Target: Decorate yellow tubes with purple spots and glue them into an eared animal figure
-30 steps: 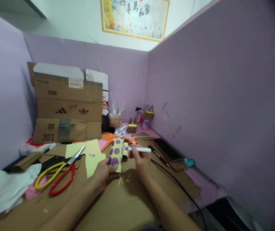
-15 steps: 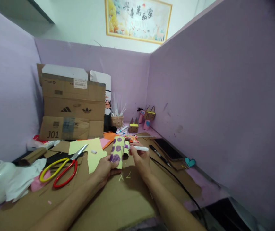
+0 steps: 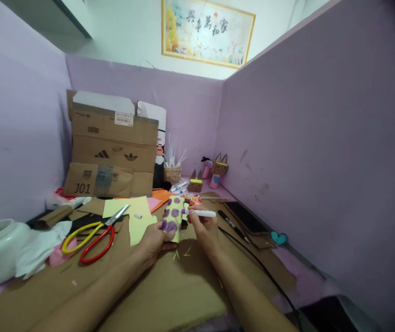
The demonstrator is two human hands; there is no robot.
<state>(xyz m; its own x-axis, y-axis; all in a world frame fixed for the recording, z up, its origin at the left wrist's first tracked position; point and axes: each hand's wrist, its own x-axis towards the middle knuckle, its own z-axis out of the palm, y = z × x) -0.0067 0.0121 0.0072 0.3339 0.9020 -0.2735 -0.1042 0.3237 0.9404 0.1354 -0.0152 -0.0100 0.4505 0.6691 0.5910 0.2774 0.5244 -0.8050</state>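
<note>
My left hand (image 3: 156, 239) grips the lower left edge of a yellow paper-covered piece (image 3: 177, 221) marked with several purple dots; its full shape is partly hidden. Pinched in my right hand (image 3: 203, 227) is a white marker (image 3: 202, 213), its purple tip at the right side of the yellow piece. A small white marker cap (image 3: 138, 216) lies on a yellow paper sheet (image 3: 138, 230) to the left. Beyond that sheet's left edge rest scissors (image 3: 105, 230) with one yellow and one red handle, blades apart.
Brown cardboard (image 3: 169, 286) covers the table. A folded cardboard box (image 3: 114, 143) stands at the back left, beside a basket of white sticks (image 3: 173, 174). On the right lie a phone (image 3: 246, 217), a black pen (image 3: 233, 226) and a black cable (image 3: 259, 263). A white jar (image 3: 0, 251) stands far left.
The whole view has shifted, so everything sits slightly further right. Both hands keep their hold, and the marker tip remains at the yellow piece.
</note>
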